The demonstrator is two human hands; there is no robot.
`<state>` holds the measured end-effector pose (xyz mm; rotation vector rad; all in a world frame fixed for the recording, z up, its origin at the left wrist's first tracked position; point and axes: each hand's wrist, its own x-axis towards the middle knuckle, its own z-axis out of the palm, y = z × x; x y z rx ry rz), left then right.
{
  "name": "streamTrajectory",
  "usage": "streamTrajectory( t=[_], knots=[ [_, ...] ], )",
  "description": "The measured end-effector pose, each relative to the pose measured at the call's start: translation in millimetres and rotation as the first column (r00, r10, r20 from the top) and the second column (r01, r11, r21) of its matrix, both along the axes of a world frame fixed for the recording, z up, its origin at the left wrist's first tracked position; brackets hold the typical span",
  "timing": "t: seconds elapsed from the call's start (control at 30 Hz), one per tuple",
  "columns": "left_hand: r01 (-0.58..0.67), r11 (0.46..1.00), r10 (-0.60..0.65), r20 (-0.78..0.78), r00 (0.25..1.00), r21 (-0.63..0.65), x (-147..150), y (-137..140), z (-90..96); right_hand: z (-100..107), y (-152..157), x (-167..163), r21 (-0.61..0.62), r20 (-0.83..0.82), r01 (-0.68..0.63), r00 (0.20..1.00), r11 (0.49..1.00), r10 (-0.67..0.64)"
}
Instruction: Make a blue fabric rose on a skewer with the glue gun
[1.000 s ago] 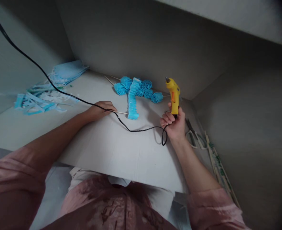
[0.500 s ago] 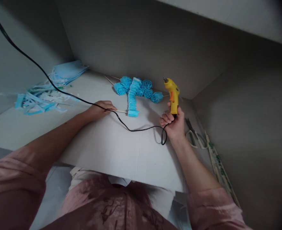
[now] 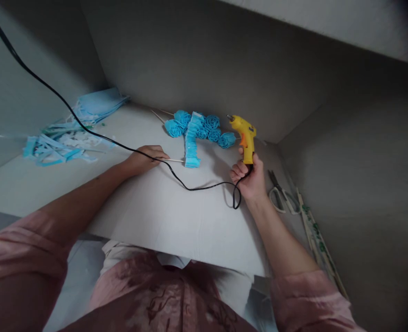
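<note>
My left hand [image 3: 147, 159] is closed on a thin wooden stick [image 3: 174, 160], whose far end meets the lower end of a gathered blue strip [image 3: 191, 143]. The strip runs away from me across the table. In my right hand [image 3: 250, 177] is a yellow glue gun [image 3: 247, 138] with an orange trigger, gripped low on its handle and raised, its metal nozzle pointing left. Behind and beside the strip lie several blue rolled flowers [image 3: 212, 122], some with sticks showing. A black cord [image 3: 204, 187] runs from the glue gun's handle, loops, and passes over my left hand.
Blue face masks [image 3: 102, 102] are stacked at the back left, with a heap of cut strips and scraps [image 3: 63, 145] before them. Scissors [image 3: 283, 196] and several long sticks [image 3: 320, 240] lie along the right. Grey walls enclose the table [image 3: 176, 216].
The glue gun in my right hand has tilted left, its nozzle moving left and slightly down toward the flowers. My left hand, the stick and the strip have hardly moved.
</note>
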<state>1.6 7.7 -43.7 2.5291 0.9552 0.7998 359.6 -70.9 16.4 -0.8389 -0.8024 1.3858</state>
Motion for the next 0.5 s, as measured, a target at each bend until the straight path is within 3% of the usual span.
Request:
streamTrajectory(
  t=[0.27, 0.5],
  knots=[
    [0.053, 0.996, -0.055, -0.026, 0.998, -0.073, -1.0, -2.5, 7.8, -4.8, 3.3, 0.3, -0.029, 0.106, 0.031, 0.994, 0.999, -0.028],
    [0.030, 0.999, -0.026, 0.094, 0.995, -0.041, -1.9, -0.2, 7.0, -5.8, 4.0, 3.6, -0.041, 0.041, 0.018, 0.999, 0.999, -0.017]
  ],
)
